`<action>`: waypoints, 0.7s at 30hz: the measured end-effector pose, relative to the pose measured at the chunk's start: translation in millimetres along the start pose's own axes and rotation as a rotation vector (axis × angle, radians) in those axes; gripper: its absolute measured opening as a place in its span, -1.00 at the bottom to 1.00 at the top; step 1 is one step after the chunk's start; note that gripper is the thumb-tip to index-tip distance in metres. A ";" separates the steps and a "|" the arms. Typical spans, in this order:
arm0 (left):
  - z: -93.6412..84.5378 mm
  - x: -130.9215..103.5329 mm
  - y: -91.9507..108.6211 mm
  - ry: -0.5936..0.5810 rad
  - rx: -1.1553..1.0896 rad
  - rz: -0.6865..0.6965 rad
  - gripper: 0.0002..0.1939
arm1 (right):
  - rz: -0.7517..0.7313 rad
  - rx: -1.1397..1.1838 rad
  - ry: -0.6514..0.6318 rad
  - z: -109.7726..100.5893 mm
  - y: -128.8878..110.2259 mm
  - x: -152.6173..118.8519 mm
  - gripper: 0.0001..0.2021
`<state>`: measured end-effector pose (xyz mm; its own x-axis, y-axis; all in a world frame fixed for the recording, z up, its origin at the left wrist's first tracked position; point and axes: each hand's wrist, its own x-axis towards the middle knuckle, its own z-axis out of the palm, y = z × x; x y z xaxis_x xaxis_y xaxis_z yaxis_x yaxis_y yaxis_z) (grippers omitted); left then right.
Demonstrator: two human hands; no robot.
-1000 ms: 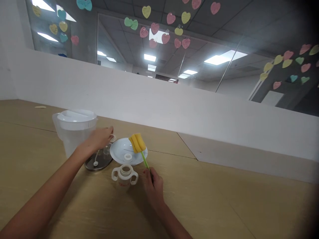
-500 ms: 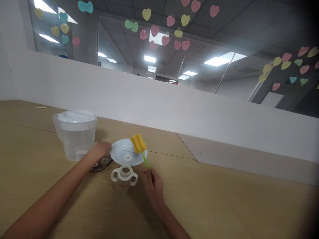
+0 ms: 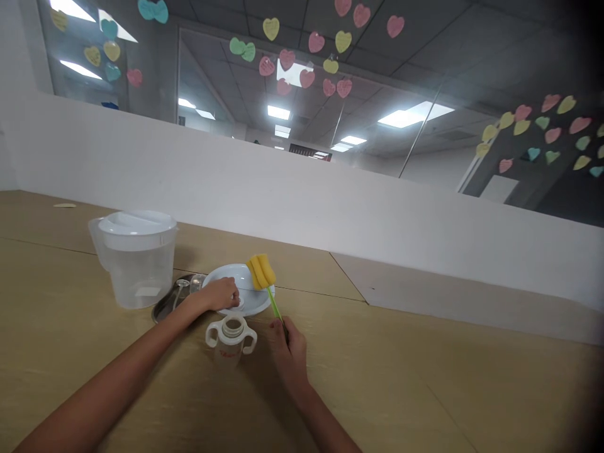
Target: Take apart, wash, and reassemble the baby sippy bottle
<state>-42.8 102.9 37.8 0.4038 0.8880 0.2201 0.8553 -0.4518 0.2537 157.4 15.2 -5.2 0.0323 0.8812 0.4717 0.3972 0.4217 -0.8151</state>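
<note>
My left hand [image 3: 223, 294] reaches over the white plate [image 3: 257, 304], its fingers curled down and closed on a small white ring [image 3: 240, 306], which they partly cover. In my right hand [image 3: 291, 352] is the green handle of a bottle brush, upright and slightly tilted, with its yellow sponge head [image 3: 262, 272] above the plate's right side. Between my hands stands a clear baby bottle [image 3: 230, 343] with two white side handles and an open mouth. It is upright, just in front of the plate.
A clear lidded pitcher [image 3: 141, 264] holding water stands at the left. Beside it a dark metal tray [image 3: 163, 308] carries small clear parts [image 3: 196, 283], partly behind my left forearm. A white wall [image 3: 283, 195] rises behind the wooden table [image 3: 377, 377].
My left hand has moved right, from over the metal tray to the small white ring on the plate. The tray's parts now show more. My right hand still holds the brush.
</note>
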 end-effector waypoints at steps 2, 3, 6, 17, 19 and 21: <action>-6.1 1.2 -3.5 0.056 -0.020 0.020 -0.81 | 0.009 0.006 0.002 0.3 0.2 0.5 -0.61; -11.0 1.9 -4.2 0.097 -0.023 0.022 -0.76 | 0.015 0.012 0.006 0.6 0.6 0.8 -0.61; -29.5 3.5 -1.2 0.297 -0.129 0.007 -0.64 | 0.041 0.042 0.028 1.7 2.2 1.6 -0.61; -58.5 -9.0 34.1 0.491 -0.740 0.041 -0.59 | -0.085 -0.097 -0.038 3.7 0.1 -6.4 -0.64; -59.2 -10.6 34.2 0.485 -0.713 0.051 -0.60 | -0.099 -0.098 -0.035 3.4 -0.4 -7.1 -0.65; -59.3 -11.4 33.1 0.482 -0.697 0.068 -0.60 | -0.107 -0.092 -0.027 2.9 -0.8 -7.0 -0.65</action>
<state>-38.4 72.7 99.5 0.1297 0.7949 0.5928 0.3746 -0.5928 0.7129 154.2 9.4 -8.8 -0.0394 0.8383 0.5438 0.4798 0.4933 -0.7256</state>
